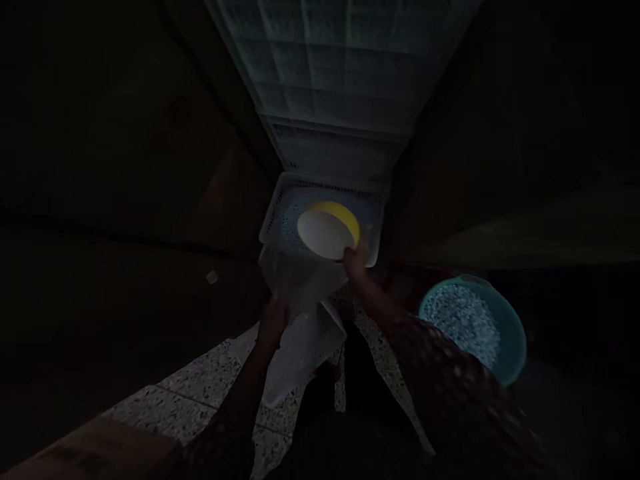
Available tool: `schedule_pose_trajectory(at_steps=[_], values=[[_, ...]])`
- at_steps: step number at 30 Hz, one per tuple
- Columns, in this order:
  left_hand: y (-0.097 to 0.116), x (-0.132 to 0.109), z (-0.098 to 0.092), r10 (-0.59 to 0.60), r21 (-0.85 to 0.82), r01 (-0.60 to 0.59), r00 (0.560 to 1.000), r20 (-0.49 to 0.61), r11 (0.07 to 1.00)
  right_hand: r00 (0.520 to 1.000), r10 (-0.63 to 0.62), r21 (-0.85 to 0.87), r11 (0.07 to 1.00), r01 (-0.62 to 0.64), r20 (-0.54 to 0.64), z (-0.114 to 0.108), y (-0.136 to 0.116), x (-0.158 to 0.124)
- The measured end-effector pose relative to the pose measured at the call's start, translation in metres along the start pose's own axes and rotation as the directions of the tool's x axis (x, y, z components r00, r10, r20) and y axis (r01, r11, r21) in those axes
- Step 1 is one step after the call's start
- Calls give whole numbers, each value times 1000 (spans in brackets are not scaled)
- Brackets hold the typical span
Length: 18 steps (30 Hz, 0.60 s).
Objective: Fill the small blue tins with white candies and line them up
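My right hand (356,261) grips the rim of a yellow bowl (327,230) with a pale inside, tilted over a white plastic basket (376,250). Small bluish pieces (291,225) lie in the basket, to the left of the bowl. Below the basket, a whitish translucent plastic bag (300,347) hangs toward the floor, its upper part by the basket's near edge. My left hand (273,319) is closed at the bag's left side; the dim light hides the detail of its fingers.
To the right, a teal tub (513,333) holds many small pale-blue pieces. Stacked white crates (340,87) rise behind the basket. Dark cardboard-like walls flank both sides. Speckled tile floor (200,370) shows below, with a cardboard box (110,450) at lower left.
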<state>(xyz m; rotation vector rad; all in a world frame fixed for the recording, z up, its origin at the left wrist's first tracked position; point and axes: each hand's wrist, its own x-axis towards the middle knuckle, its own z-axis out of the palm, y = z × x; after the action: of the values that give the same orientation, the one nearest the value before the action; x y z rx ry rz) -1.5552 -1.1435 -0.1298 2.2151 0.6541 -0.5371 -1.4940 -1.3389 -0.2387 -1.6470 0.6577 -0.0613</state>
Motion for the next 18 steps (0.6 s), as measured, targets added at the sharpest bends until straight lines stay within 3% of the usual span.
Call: schedule_pose_trajectory(at_steps=[2, 4, 8, 12, 15, 18], values=[[-7, 1, -5, 22, 32, -21, 1000, -23, 999, 993, 90, -76, 994, -84, 83, 59, 4, 41], [-15, 1, -5, 53, 34, -52, 998, -33, 998, 974, 177, -175, 973, -151, 141, 100, 16, 70], [-29, -2, 3, 119, 37, -119, 993, -3, 992, 939, 277, -365, 912, -188, 207, 134, 47, 95], [-36, -3, -2, 26, 33, -26, 1000, 10, 999, 931, 231, -520, 852, -53, 283, 122, 75, 104], [-40, -4, -3, -54, 10, 54, 999, 0, 999, 934, 65, -620, 764, 179, 350, 88, 89, 129], [-39, -5, 9, -99, -33, 103, 991, 93, 994, 926, -113, -718, 601, 352, 359, 53, 94, 170]])
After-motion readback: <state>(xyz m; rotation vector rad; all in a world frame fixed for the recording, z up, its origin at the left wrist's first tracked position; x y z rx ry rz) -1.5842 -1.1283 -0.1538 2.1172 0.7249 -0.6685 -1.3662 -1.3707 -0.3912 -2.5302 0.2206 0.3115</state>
